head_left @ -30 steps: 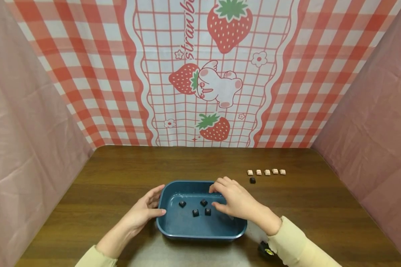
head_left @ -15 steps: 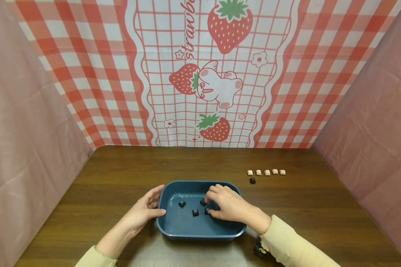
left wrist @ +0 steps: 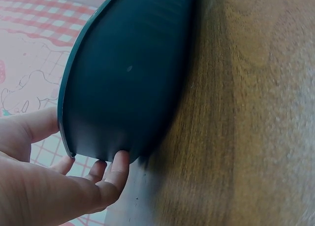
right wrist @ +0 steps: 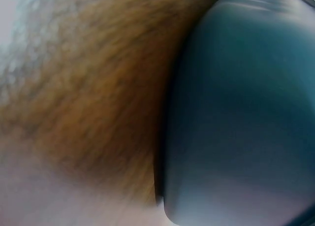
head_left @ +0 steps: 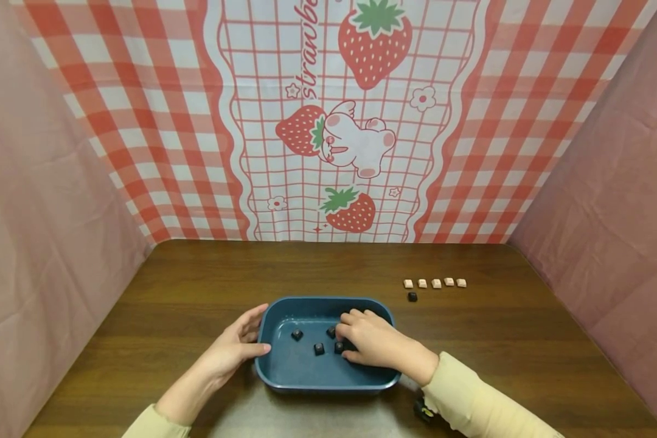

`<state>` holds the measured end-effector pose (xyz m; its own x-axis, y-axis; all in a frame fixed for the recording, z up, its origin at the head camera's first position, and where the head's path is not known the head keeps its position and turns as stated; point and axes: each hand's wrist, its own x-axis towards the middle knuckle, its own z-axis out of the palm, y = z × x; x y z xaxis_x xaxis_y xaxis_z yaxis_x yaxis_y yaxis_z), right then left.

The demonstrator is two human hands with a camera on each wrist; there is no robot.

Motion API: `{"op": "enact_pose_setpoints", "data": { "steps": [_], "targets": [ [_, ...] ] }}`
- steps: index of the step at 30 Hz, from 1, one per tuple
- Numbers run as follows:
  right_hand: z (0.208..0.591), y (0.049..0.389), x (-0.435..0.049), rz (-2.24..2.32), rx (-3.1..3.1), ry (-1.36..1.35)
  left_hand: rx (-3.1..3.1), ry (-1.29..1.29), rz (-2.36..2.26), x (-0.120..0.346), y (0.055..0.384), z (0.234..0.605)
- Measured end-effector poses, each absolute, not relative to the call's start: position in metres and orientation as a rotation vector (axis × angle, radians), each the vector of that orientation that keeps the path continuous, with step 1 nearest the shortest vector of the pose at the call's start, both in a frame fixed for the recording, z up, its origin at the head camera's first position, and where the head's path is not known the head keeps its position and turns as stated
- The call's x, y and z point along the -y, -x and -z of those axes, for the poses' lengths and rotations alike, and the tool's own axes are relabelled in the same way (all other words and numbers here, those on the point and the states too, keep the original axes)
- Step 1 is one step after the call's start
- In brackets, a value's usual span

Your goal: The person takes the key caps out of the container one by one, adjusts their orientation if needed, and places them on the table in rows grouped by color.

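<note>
A blue rectangular tray (head_left: 328, 385) stands on the table near me, with several black keycaps (head_left: 319, 348) on its floor. My left hand (head_left: 231, 348) grips the tray's left end, thumb over the rim and fingers against the outer wall (left wrist: 118, 88). Inside the tray's right half, my right hand (head_left: 376, 340) reaches down with bent fingers. Its index finger and thumb are right beside two keycaps, one a black keycap (head_left: 339, 347) near the thumb tip. The palm side is hidden, and I cannot tell whether it pinches a keycap.
Behind the tray at right, several white keycaps (head_left: 436, 283) lie in a row, with a single black keycap (head_left: 412, 297) in front of the row's left end. A black object with a yellow mark (head_left: 424, 411) shows by the right sleeve. A strawberry-print cloth (head_left: 328, 121) hangs behind the brown table (head_left: 208, 267).
My right hand has moved left and down into the tray toward the keycaps, then shifted only slightly. The left hand stays on the tray's left end.
</note>
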<state>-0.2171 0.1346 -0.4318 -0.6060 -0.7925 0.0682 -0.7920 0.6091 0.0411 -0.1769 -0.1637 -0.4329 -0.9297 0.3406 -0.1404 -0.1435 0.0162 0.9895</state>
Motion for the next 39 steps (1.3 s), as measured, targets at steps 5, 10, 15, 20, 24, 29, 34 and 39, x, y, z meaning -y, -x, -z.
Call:
{"op": "enact_pose_setpoints", "data": {
  "steps": [5,10,15,20,24,29,34,39],
  "targets": [
    [0.430,0.217,-0.135,-0.010,2.730,-1.360,-1.959,-0.201,-1.975,0.163,0.177,0.431],
    [0.426,0.216,-0.136,-0.046,2.709,-1.367,-1.960,-0.200,-1.978,0.164,0.177,0.431],
    [0.419,0.215,-0.139,-0.056,2.695,-1.354,-1.962,-0.197,-1.981,0.164,0.177,0.432],
    [0.412,0.217,-0.144,-0.074,2.710,-1.320,-1.965,-0.191,-1.984,0.164,0.177,0.433],
    [0.404,0.219,-0.148,-0.119,2.720,-1.301,-1.971,-0.188,-1.982,0.164,0.177,0.433],
    [0.393,0.222,-0.157,-0.154,2.700,-1.283,-1.971,-0.186,-1.984,0.163,0.177,0.434],
    [0.384,0.225,-0.168,-0.157,2.665,-1.251,-1.970,-0.179,-1.985,0.163,0.177,0.433],
    [0.375,0.230,-0.184,-0.184,2.621,-1.204,-1.977,-0.169,-1.983,0.162,0.177,0.432]
  ]
}}
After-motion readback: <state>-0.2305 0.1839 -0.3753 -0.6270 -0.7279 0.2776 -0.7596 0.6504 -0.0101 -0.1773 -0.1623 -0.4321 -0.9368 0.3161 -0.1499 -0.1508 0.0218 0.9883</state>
